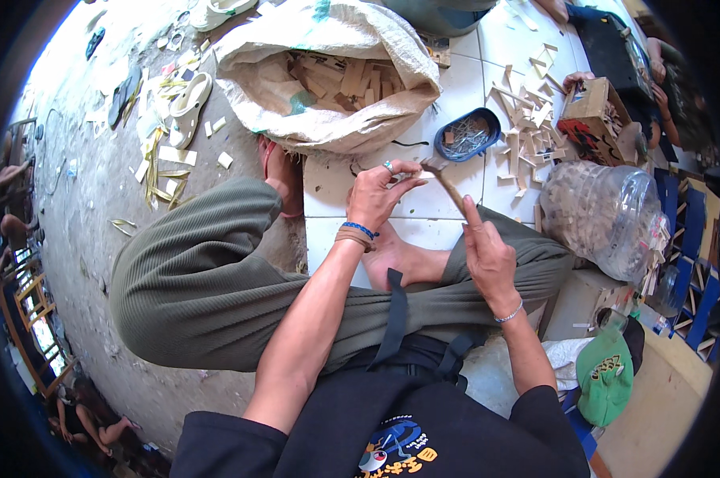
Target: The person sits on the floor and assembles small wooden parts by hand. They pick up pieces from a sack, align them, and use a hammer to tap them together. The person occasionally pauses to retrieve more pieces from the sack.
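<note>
My left hand [373, 195] is closed, thumb and fingers pinching a small pale wood piece [414, 175] above the white tiles. My right hand [488, 256] is wrapped round the lower end of a hammer [451, 192] with a wooden handle. The hammer's head is close by my left fingertips, at the wood piece; whether they touch I cannot tell. Just beyond stands a blue oval tub [495, 132] of nails [465, 137]. Any nail between my left fingers is too small to make out.
A white woven sack [252, 88] of wood offcuts stands ahead. Loose wood strips [527, 119] lie right of the tub, near a cardboard box [583, 119] touched by another person's hand. A clear plastic jug [599, 211] and green cap [607, 374] are at right. Sandals [189, 110] lie left.
</note>
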`<move>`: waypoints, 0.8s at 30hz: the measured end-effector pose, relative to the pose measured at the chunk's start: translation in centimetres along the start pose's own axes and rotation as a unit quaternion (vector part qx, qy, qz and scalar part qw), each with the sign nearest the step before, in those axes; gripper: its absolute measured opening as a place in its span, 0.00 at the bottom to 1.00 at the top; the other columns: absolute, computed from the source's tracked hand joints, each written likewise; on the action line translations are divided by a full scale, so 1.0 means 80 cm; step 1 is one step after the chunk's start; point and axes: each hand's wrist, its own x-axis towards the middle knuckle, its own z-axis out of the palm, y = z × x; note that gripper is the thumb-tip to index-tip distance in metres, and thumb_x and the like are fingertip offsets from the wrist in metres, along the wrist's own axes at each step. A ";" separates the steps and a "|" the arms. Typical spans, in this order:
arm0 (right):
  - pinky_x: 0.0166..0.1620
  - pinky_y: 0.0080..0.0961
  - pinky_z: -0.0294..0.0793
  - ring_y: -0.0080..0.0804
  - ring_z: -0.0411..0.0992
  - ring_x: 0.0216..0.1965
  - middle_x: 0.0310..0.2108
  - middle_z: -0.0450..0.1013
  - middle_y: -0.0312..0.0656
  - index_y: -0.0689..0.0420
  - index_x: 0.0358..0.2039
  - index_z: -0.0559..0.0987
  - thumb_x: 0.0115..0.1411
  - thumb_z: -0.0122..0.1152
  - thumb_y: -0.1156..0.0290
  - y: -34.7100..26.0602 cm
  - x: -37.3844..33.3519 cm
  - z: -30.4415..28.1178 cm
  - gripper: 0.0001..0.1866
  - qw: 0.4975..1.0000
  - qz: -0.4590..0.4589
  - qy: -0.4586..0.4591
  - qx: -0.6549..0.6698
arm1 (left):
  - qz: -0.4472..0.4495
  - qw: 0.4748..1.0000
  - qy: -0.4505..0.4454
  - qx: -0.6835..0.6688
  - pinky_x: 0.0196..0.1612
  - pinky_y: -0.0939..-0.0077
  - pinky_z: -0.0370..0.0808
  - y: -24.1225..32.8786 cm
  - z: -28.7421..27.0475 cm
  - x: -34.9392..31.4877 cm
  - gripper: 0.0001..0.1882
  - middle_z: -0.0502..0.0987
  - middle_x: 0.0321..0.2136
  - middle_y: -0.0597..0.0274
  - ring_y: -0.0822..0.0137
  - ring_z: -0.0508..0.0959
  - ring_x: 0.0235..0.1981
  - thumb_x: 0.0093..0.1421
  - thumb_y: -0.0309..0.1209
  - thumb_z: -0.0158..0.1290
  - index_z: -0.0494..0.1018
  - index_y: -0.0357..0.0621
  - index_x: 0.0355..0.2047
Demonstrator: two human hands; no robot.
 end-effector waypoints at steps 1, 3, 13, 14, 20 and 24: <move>0.25 0.44 0.71 0.43 0.68 0.19 0.24 0.64 0.41 0.36 0.74 0.65 0.66 0.63 0.73 0.000 0.000 -0.001 0.38 1.000 -0.003 0.018 0.019 | 0.007 1.000 0.003 0.002 0.44 0.75 0.84 0.001 -0.001 -0.001 0.13 0.88 0.39 0.59 0.73 0.86 0.40 0.60 0.26 0.68 0.83 0.38 0.44; 0.24 0.43 0.71 0.43 0.68 0.18 0.24 0.64 0.41 0.36 0.74 0.65 0.66 0.63 0.74 0.000 0.001 -0.003 0.38 1.000 -0.010 0.018 0.016 | 0.009 1.000 0.013 0.001 0.41 0.73 0.82 0.002 -0.001 0.000 0.13 0.87 0.37 0.57 0.67 0.87 0.36 0.60 0.34 0.69 0.84 0.46 0.45; 0.24 0.43 0.71 0.43 0.68 0.18 0.24 0.65 0.41 0.35 0.75 0.63 0.65 0.63 0.75 0.002 0.001 0.003 0.40 1.000 -0.021 0.021 -0.002 | -0.004 1.000 -0.003 -0.003 0.47 0.75 0.84 0.005 -0.001 0.000 0.11 0.87 0.42 0.58 0.73 0.86 0.41 0.61 0.26 0.67 0.83 0.39 0.44; 0.24 0.43 0.71 0.43 0.68 0.18 0.24 0.65 0.41 0.35 0.76 0.62 0.65 0.63 0.75 0.003 -0.001 0.003 0.40 1.000 -0.021 0.003 -0.023 | -0.007 1.000 -0.006 -0.013 0.47 0.75 0.84 0.005 -0.001 0.000 0.12 0.87 0.42 0.59 0.73 0.86 0.41 0.61 0.26 0.67 0.83 0.39 0.44; 0.29 0.44 0.72 0.48 0.72 0.24 0.29 0.74 0.45 0.40 0.75 0.64 0.69 0.60 0.75 0.004 -0.006 0.006 0.35 1.000 0.016 -0.006 0.009 | -0.013 0.999 -0.014 -0.034 0.46 0.75 0.84 0.008 -0.004 0.000 0.12 0.87 0.42 0.59 0.72 0.86 0.41 0.62 0.27 0.67 0.83 0.38 0.45; 0.29 0.44 0.72 0.48 0.72 0.24 0.30 0.74 0.45 0.40 0.75 0.64 0.69 0.59 0.75 0.006 -0.008 0.003 0.35 0.998 0.020 -0.046 -0.040 | -0.016 0.999 -0.025 0.039 0.47 0.73 0.84 0.011 -0.005 -0.001 0.14 0.87 0.43 0.57 0.69 0.87 0.43 0.61 0.29 0.67 0.83 0.42 0.47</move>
